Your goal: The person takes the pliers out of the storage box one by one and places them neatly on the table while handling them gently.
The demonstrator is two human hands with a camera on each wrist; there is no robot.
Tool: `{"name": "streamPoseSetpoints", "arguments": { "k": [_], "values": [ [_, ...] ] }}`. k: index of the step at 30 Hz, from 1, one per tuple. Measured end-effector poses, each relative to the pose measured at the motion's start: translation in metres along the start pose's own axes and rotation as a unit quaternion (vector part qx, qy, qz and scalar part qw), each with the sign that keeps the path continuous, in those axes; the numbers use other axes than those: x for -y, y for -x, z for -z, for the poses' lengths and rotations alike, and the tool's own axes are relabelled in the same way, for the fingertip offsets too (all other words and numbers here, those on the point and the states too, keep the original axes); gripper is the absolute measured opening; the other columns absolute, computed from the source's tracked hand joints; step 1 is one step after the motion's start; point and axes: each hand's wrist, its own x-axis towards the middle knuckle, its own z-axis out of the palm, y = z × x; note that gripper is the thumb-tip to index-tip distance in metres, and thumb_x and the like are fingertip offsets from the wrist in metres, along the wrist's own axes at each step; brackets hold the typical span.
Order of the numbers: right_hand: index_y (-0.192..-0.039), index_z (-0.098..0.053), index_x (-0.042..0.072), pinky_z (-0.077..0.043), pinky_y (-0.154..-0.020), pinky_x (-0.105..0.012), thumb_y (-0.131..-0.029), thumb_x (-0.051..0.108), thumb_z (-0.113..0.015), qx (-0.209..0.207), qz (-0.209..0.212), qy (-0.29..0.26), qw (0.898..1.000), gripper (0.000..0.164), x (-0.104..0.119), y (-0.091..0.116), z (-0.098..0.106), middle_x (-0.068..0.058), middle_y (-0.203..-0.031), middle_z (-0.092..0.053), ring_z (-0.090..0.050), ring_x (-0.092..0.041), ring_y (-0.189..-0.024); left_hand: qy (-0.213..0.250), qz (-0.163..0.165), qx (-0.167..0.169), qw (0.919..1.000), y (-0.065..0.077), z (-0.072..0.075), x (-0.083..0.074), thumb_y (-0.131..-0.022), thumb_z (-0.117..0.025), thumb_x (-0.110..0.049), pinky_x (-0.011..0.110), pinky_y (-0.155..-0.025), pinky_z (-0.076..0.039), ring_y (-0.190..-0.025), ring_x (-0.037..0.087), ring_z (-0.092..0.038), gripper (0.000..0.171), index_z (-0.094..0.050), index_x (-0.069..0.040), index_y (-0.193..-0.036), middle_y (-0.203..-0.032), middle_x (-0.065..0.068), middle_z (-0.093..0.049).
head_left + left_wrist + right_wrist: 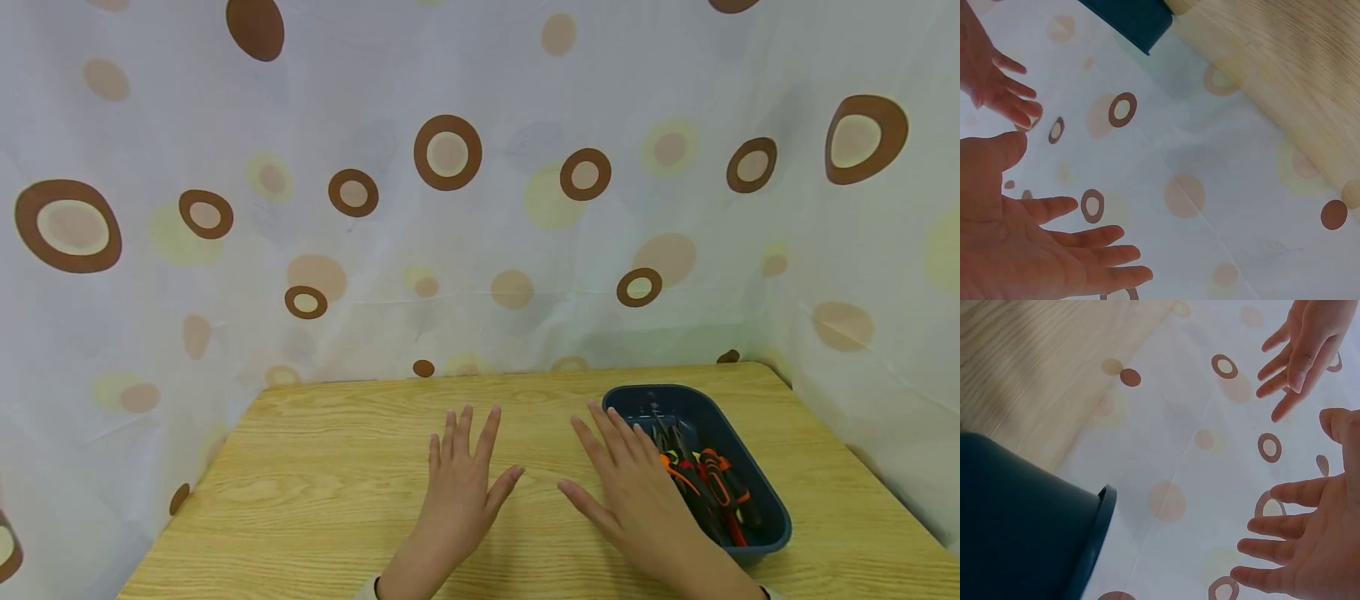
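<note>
Both hands hover over the wooden table with fingers spread and nothing held. My left hand (459, 492) is near the middle of the table; its palm and straight fingers (1100, 256) show in the left wrist view. My right hand (637, 500) is just left of a dark blue bin (750, 467), covering part of its near left rim from the head camera. Inside the bin lie several hand tools, among them pliers (678, 437) with their jaws toward the back and orange-and-black handles (720, 483). The hand partly hides them.
The light wooden table (315, 475) reaches back to a white curtain (480, 225) with brown and beige dots, which also runs along both sides. The bin stands at the table's right part, its outer wall (1022, 519) close in the right wrist view.
</note>
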Motion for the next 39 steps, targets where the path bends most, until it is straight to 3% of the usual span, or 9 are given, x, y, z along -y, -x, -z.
{"name": "streamPoseSetpoints", "arguments": {
  "k": [5, 13, 22, 32, 39],
  "values": [
    [-0.149, -0.034, 0.009, -0.023, -0.111, -0.052, -0.095, 0.052, -0.052, -0.021, 0.012, 0.002, 1.0, 0.071, -0.002, 0.003, 0.002, -0.017, -0.151, -0.034, -0.034, -0.039, -0.135, -0.005, -0.012, -0.009, 0.9999, -0.001, 0.0, -0.002, -0.097, -0.054, -0.04, 0.066, -0.104, -0.023, -0.137, 0.051, -0.022, 0.066, -0.03, -0.009, -0.15, -0.147, 0.03, -0.028],
    [-0.148, -0.036, 0.007, -0.032, -0.104, -0.054, -0.097, 0.053, -0.047, -0.047, 0.031, -0.001, 0.998, 0.07, -0.005, 0.006, 0.004, -0.017, -0.148, -0.038, -0.038, -0.04, -0.132, -0.021, -0.043, -0.044, 0.9979, 0.0, -0.001, -0.005, -0.1, -0.05, -0.039, 0.062, -0.103, -0.03, -0.134, 0.049, -0.031, 0.059, -0.035, -0.007, -0.147, -0.143, 0.028, -0.034],
    [-0.146, -0.039, 0.005, -0.027, -0.11, -0.047, -0.098, 0.053, -0.043, -0.066, 0.04, -0.012, 0.997, 0.068, -0.008, 0.008, 0.006, -0.016, -0.147, -0.039, -0.04, -0.038, -0.131, -0.043, -0.082, -0.077, 0.9927, -0.001, -0.002, -0.008, -0.101, -0.046, -0.038, 0.057, -0.102, -0.034, -0.13, 0.043, -0.039, 0.054, -0.04, -0.005, -0.144, -0.139, 0.023, -0.041],
    [-0.147, -0.039, 0.009, -0.036, -0.094, -0.061, -0.094, 0.043, -0.059, -0.07, 0.031, -0.057, 0.995, 0.066, -0.016, 0.007, 0.015, -0.016, -0.145, -0.041, -0.042, -0.039, -0.128, -0.062, -0.125, -0.114, 0.9835, -0.005, -0.006, -0.013, -0.1, -0.05, -0.037, 0.049, -0.097, -0.043, -0.121, 0.033, -0.048, 0.051, -0.045, -0.003, -0.139, -0.129, 0.018, -0.049],
    [-0.144, -0.043, 0.007, -0.037, -0.091, -0.062, -0.092, 0.039, -0.064, -0.084, 0.036, -0.072, 0.993, 0.065, -0.026, 0.005, 0.018, -0.017, -0.143, -0.044, -0.044, -0.04, -0.125, -0.055, -0.14, -0.123, 0.9809, -0.009, -0.008, -0.022, -0.101, -0.047, -0.036, 0.045, -0.095, -0.044, -0.118, 0.03, -0.05, 0.048, -0.047, -0.004, -0.138, -0.126, 0.016, -0.05]
  ]
}}
